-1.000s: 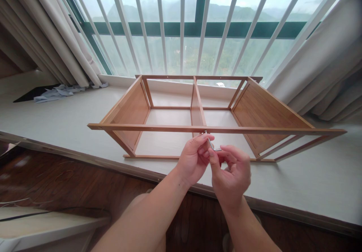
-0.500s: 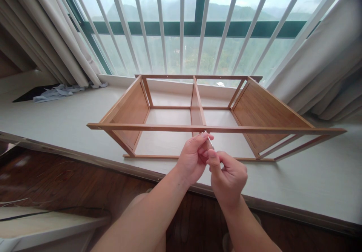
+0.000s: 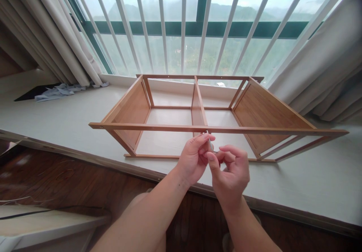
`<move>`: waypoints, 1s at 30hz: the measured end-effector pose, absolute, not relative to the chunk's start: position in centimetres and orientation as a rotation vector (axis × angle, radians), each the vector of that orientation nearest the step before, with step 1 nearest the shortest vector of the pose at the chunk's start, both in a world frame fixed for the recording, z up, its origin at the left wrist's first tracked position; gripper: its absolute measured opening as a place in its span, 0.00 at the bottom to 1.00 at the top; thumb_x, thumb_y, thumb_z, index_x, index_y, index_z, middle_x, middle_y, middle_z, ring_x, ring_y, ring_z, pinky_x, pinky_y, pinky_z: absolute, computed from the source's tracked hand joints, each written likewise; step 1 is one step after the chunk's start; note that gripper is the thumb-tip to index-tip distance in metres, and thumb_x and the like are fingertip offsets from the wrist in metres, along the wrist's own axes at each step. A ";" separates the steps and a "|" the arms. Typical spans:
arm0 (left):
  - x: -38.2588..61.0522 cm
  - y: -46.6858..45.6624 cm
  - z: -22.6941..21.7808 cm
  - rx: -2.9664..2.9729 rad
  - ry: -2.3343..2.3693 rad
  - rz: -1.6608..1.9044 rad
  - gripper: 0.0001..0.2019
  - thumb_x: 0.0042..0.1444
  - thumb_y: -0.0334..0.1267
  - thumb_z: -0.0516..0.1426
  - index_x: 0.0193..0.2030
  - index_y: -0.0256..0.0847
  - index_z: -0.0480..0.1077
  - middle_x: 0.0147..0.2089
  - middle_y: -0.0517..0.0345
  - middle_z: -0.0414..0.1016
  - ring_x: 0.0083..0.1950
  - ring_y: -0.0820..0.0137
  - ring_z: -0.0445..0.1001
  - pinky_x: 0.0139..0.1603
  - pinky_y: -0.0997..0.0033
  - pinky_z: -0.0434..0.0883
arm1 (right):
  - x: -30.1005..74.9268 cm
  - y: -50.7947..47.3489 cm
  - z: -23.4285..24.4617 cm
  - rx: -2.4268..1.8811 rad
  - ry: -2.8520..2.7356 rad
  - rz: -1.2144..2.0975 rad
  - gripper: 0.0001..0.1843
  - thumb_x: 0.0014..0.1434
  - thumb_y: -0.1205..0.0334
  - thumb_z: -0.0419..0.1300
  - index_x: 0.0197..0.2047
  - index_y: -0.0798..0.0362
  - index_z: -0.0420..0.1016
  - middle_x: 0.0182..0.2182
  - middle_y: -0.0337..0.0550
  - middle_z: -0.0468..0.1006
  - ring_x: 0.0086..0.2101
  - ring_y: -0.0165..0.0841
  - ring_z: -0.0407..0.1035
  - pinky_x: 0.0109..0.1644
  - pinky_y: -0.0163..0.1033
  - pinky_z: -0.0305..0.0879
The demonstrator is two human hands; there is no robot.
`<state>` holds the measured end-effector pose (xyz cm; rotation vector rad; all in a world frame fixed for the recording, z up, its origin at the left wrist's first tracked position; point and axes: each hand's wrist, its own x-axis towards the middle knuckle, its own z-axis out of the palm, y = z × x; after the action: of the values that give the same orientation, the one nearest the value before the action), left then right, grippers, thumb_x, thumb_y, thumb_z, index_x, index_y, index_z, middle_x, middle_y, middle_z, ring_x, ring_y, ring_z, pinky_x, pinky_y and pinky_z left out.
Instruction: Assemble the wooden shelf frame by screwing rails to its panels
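A wooden shelf frame (image 3: pixel 158 127) lies on its side on the white window ledge (image 3: pixel 53 122). A thin metal hex key (image 3: pixel 210 144) meets the near rail where the middle panel (image 3: pixel 199 100) joins it. My left hand (image 3: pixel 195 157) pinches the key's shaft just below the rail, thumb and fingers closed round it. My right hand (image 3: pixel 230 171) is at the key's bent lower end, thumb and curled fingers on either side of it; the exact contact is partly hidden. The screw head under the key's tip is too small to make out.
Barred windows (image 3: pixel 175 52) stand behind the frame, with curtains (image 3: pixel 325 63) at both sides. Grey cloth strips (image 3: pixel 58 92) lie on a dark sheet at the ledge's left. A pale piece of furniture (image 3: pixel 51 227) stands at the lower left on the wooden floor (image 3: pixel 76 180).
My right hand's fingers have loosened and spread a little around the key's bent end, which now shows. My left hand keeps its pinch on the shaft. The frame has not visibly moved.
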<state>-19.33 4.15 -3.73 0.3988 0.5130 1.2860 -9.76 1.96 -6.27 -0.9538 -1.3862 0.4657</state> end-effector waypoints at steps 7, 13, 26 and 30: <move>-19.3 4.0 -3.7 0.332 0.506 1.264 0.10 0.51 0.43 0.63 0.29 0.37 0.73 0.19 0.68 0.51 0.22 0.78 0.56 0.25 0.76 0.61 | -10.1 2.1 -6.4 -0.948 -1.363 0.367 0.16 0.54 0.67 0.66 0.44 0.52 0.68 0.27 0.34 0.72 0.25 0.28 0.70 0.30 0.35 0.69; -19.3 4.0 -3.6 0.317 0.479 1.274 0.10 0.54 0.42 0.62 0.30 0.36 0.73 0.19 0.68 0.50 0.23 0.79 0.56 0.27 0.78 0.60 | -9.9 2.4 -6.8 -0.963 -1.376 0.255 0.13 0.56 0.64 0.66 0.44 0.52 0.69 0.30 0.37 0.76 0.26 0.28 0.71 0.31 0.35 0.70; -19.1 3.9 -3.8 0.353 0.493 1.272 0.11 0.51 0.42 0.63 0.29 0.36 0.72 0.18 0.68 0.50 0.22 0.79 0.54 0.25 0.76 0.57 | -9.1 1.9 -5.2 -1.013 -1.596 0.247 0.13 0.60 0.64 0.61 0.23 0.54 0.71 0.17 0.33 0.67 0.18 0.23 0.58 0.25 0.32 0.56; -19.2 4.0 -3.7 0.340 0.489 1.272 0.10 0.52 0.43 0.63 0.29 0.37 0.72 0.19 0.68 0.51 0.22 0.78 0.55 0.25 0.76 0.59 | -9.2 1.9 -5.4 -1.013 -1.515 0.287 0.07 0.56 0.64 0.65 0.31 0.53 0.71 0.22 0.33 0.70 0.21 0.24 0.63 0.27 0.31 0.61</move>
<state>-19.19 3.97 -3.72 0.3395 0.4886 1.2719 -9.17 1.91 -5.43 -1.0127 -1.5154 0.2874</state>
